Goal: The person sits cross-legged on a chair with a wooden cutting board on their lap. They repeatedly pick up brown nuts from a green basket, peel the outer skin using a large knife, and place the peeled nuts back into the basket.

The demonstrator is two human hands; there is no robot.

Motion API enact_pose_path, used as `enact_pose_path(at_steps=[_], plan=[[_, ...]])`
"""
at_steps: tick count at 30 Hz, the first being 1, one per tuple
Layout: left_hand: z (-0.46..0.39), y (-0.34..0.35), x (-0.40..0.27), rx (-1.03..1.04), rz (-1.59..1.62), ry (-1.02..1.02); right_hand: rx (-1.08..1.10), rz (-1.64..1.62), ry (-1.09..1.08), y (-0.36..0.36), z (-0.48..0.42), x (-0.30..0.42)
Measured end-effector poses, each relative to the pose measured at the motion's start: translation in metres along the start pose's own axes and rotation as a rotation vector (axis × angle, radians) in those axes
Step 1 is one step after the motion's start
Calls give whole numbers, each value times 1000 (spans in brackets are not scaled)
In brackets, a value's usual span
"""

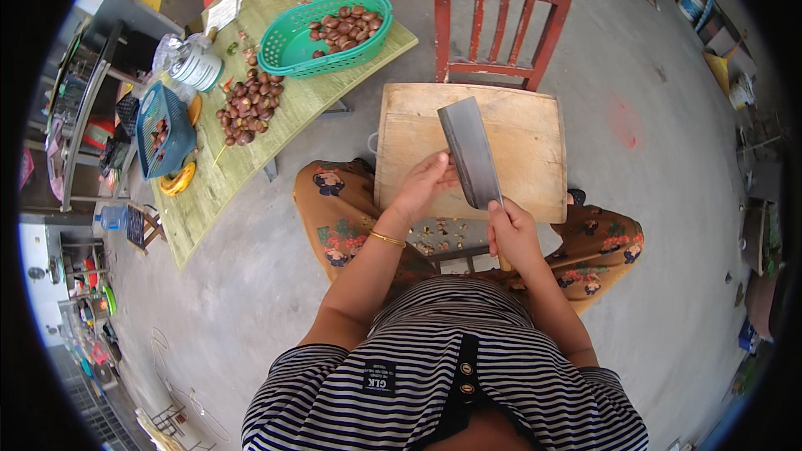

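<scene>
My right hand [514,235] grips the handle of a cleaver [470,153], its broad blade raised above a wooden cutting board [407,125]. Beside the blade's left edge is my left hand [429,185], thumb and fingers apart. Its fingertips are partly hidden by the blade, so I cannot tell whether they touch it. A heap of chestnuts [250,106] lies on the table to the left, several with pale cut spots. More chestnuts [348,28] sit in a green plastic basket [276,50] at that table's far corner.
A worn red wooden chair [501,22] stands behind the board. The green-topped table [313,94] also bears a blue plastic basket [166,131], a banana [177,180] and a labelled tub [197,69]. Shell scraps [438,235] lie below the board's near edge.
</scene>
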State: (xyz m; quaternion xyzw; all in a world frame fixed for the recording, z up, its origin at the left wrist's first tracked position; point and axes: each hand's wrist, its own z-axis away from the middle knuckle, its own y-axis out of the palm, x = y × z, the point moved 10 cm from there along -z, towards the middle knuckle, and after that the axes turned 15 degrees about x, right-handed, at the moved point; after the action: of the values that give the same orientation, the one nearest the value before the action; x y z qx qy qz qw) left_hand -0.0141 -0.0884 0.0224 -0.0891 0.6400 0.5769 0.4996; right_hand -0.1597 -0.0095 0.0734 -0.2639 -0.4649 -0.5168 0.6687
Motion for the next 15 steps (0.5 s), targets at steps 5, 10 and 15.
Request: enact_pose_path(at_steps=[5, 10, 15], plan=[[13, -7, -31, -38, -221, 22, 41, -115, -44, 8, 8, 14], [67, -55, -138, -491, -781, 135, 53, -124, -108, 9, 13, 41], [172, -132, -303, -1196, -1420, 602, 21, -103, -104, -2, 7, 36]])
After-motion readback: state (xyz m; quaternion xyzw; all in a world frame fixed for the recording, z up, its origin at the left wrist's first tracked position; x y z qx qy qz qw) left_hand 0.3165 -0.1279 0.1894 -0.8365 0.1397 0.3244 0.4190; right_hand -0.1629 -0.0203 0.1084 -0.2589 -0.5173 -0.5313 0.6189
